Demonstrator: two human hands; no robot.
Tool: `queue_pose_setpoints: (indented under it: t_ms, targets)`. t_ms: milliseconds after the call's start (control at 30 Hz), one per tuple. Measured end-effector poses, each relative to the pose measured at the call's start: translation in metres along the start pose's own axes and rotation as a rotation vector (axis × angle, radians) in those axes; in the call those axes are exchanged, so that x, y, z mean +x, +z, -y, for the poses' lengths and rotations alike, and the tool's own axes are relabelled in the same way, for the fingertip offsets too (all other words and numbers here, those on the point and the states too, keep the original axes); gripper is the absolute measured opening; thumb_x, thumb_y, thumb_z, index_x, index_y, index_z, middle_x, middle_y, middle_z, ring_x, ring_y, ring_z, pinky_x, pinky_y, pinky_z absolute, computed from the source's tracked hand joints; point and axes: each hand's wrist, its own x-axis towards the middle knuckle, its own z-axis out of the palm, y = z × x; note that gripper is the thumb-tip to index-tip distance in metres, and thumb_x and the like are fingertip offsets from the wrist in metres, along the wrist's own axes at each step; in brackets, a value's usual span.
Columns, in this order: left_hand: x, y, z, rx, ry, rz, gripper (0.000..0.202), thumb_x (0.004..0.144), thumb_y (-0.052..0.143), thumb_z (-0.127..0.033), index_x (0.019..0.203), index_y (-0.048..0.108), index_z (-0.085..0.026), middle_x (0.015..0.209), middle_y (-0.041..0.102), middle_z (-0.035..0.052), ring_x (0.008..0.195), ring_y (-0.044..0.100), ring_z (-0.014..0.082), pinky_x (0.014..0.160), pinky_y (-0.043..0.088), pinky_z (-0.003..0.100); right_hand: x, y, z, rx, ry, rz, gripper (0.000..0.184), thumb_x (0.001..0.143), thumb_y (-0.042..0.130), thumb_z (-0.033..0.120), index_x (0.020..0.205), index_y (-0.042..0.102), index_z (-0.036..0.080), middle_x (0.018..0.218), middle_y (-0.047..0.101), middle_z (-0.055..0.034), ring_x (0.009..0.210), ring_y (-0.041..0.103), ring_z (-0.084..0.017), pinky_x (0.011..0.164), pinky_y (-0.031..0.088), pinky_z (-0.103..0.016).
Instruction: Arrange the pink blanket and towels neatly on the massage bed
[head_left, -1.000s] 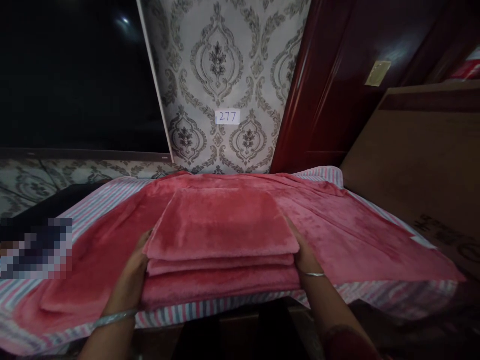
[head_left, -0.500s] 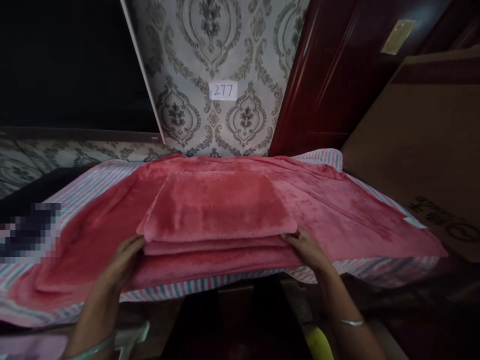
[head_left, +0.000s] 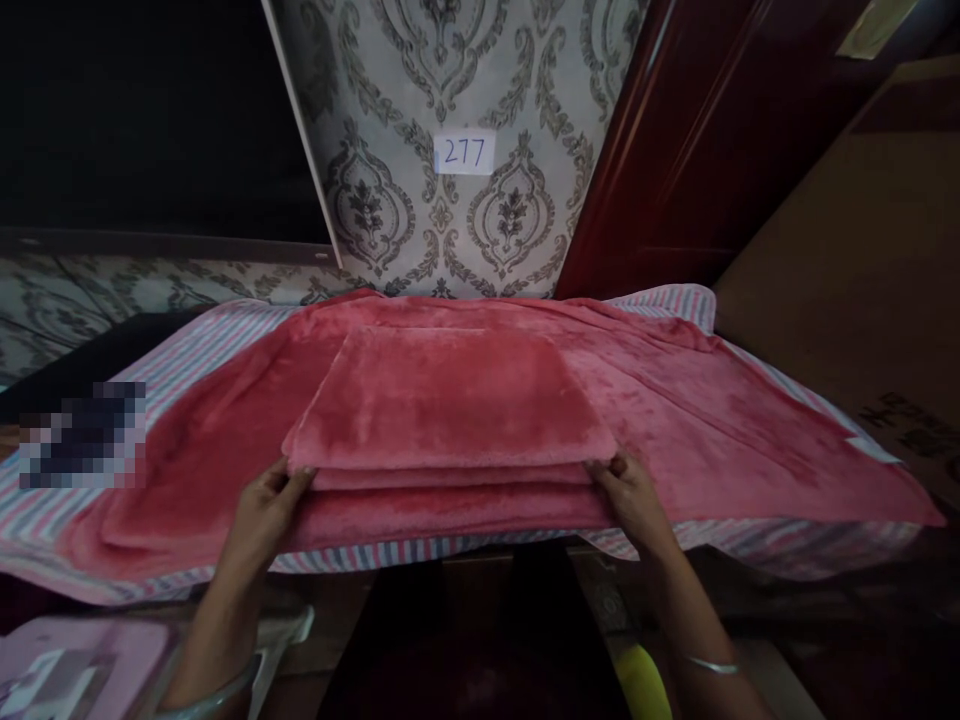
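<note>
A coral-pink plush blanket (head_left: pixel 454 395), folded into a flat layered rectangle, lies across the middle of the table. My left hand (head_left: pixel 266 505) grips its near left corner, thumb on one side and fingers on the other. At the near right corner, my right hand (head_left: pixel 634 500) pinches the top layers in the same way. Beneath and around it spreads more pink plush fabric (head_left: pixel 697 430); whether it is part of the same blanket I cannot tell. Under that, a striped cloth (head_left: pixel 442 550) shows along the front edge. The fingertips are partly hidden by the folds.
A large dark screen (head_left: pixel 150 120) stands at the back left, and a cardboard box (head_left: pixel 847 260) is on the right. A blurred-out item (head_left: pixel 86 440) lies on the left side. Below left is a pink object (head_left: pixel 97 640), and a yellow one (head_left: pixel 641 685) is below right.
The view has shifted slightly. My left hand has gone from resting beside the corner to pinching it, thumb now over the edge. My right hand still holds its corner.
</note>
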Motion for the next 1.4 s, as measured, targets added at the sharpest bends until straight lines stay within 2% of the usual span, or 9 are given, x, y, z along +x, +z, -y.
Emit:
queue_pose_setpoints:
  t_ms: [200, 433, 600, 700, 867, 967, 1033, 1200, 1400]
  targets:
    - [-0.001, 0.001, 0.001, -0.085, 0.020, 0.035, 0.060, 0.051, 0.082, -0.062, 0.092, 0.068, -0.019, 0.085, 0.072, 0.0030, 0.081, 0.065, 0.0230, 0.071, 0.053, 0.030, -0.005, 0.002, -0.009, 0.032, -0.017, -0.055, 0.060, 0.076, 0.071, 0.052, 0.125, 0.057, 0.021, 0.100, 0.072, -0.0062, 0.089, 0.065, -0.021, 0.079, 0.053, -0.032]
    - [-0.002, -0.002, 0.007, 0.051, 0.067, -0.098, 0.057, 0.053, 0.076, -0.071, 0.072, 0.061, -0.020, 0.069, 0.058, -0.0030, 0.067, 0.053, 0.0149, 0.063, 0.043, 0.025, -0.013, 0.004, -0.025, -0.016, -0.004, -0.172, 0.070, 0.080, 0.068, 0.050, 0.139, 0.049, 0.016, 0.071, 0.059, 0.0029, 0.060, 0.054, -0.015, 0.057, 0.048, -0.025]
    - [0.002, -0.002, 0.015, 0.106, 0.098, -0.071, 0.059, 0.059, 0.070, -0.072, 0.085, 0.063, -0.020, 0.079, 0.062, -0.0009, 0.076, 0.056, 0.0176, 0.069, 0.046, 0.028, -0.012, 0.006, -0.027, -0.059, -0.020, -0.150, 0.072, 0.081, 0.066, 0.051, 0.140, 0.049, 0.015, 0.082, 0.065, -0.0020, 0.073, 0.060, -0.018, 0.067, 0.052, -0.029]
    - [0.004, 0.001, 0.022, 0.109, 0.182, -0.119, 0.054, 0.063, 0.071, -0.065, 0.092, 0.058, -0.021, 0.083, 0.061, -0.0001, 0.076, 0.057, 0.0179, 0.069, 0.049, 0.029, -0.011, 0.007, -0.028, -0.045, -0.012, -0.154, 0.075, 0.081, 0.066, 0.052, 0.144, 0.046, 0.017, 0.090, 0.069, -0.0040, 0.080, 0.064, -0.020, 0.072, 0.054, -0.032]
    - [0.001, 0.005, 0.019, 0.210, 0.501, -0.211, 0.068, 0.075, 0.068, -0.048, 0.134, 0.044, -0.023, 0.129, 0.054, 0.0124, 0.102, 0.061, 0.0230, 0.086, 0.054, 0.039, -0.011, 0.006, -0.027, -0.107, -0.134, -0.248, 0.065, 0.079, 0.070, 0.052, 0.135, 0.057, 0.021, 0.133, 0.061, -0.0113, 0.122, 0.056, -0.026, 0.104, 0.045, -0.042]
    - [-0.001, 0.006, 0.009, 0.471, 0.741, -0.249, 0.063, 0.081, 0.063, -0.037, 0.139, 0.044, -0.022, 0.143, 0.044, 0.0154, 0.129, 0.048, 0.0309, 0.107, 0.043, 0.050, -0.012, 0.006, -0.023, -0.110, -0.137, -0.251, 0.062, 0.078, 0.072, 0.052, 0.131, 0.061, 0.021, 0.133, 0.062, -0.0116, 0.124, 0.056, -0.028, 0.107, 0.042, -0.045]
    - [0.000, 0.005, 0.005, 0.613, 0.846, -0.223, 0.057, 0.083, 0.059, -0.030, 0.138, 0.048, -0.021, 0.144, 0.044, 0.0151, 0.134, 0.043, 0.0333, 0.111, 0.038, 0.053, -0.013, 0.006, -0.020, -0.104, -0.144, -0.248, 0.061, 0.078, 0.072, 0.051, 0.131, 0.061, 0.022, 0.133, 0.063, -0.0112, 0.124, 0.056, -0.028, 0.108, 0.042, -0.046]
    - [0.006, 0.005, 0.008, 0.764, 0.908, -0.184, 0.048, 0.083, 0.053, -0.022, 0.131, 0.057, -0.021, 0.135, 0.050, 0.0156, 0.122, 0.051, 0.0327, 0.103, 0.045, 0.050, -0.014, 0.008, -0.014, -0.088, -0.150, -0.229, 0.068, 0.076, 0.074, 0.053, 0.135, 0.058, 0.022, 0.135, 0.061, -0.0118, 0.124, 0.055, -0.029, 0.106, 0.043, -0.045]
    - [0.007, 0.005, 0.012, 0.735, 0.860, -0.165, 0.051, 0.081, 0.052, -0.020, 0.131, 0.059, -0.022, 0.134, 0.050, 0.0145, 0.122, 0.051, 0.0312, 0.103, 0.046, 0.048, -0.016, 0.010, 0.000, -0.125, -0.147, -0.248, 0.048, 0.079, 0.068, 0.058, 0.106, 0.072, 0.019, 0.108, 0.072, -0.0096, 0.104, 0.063, -0.028, 0.093, 0.049, -0.041]
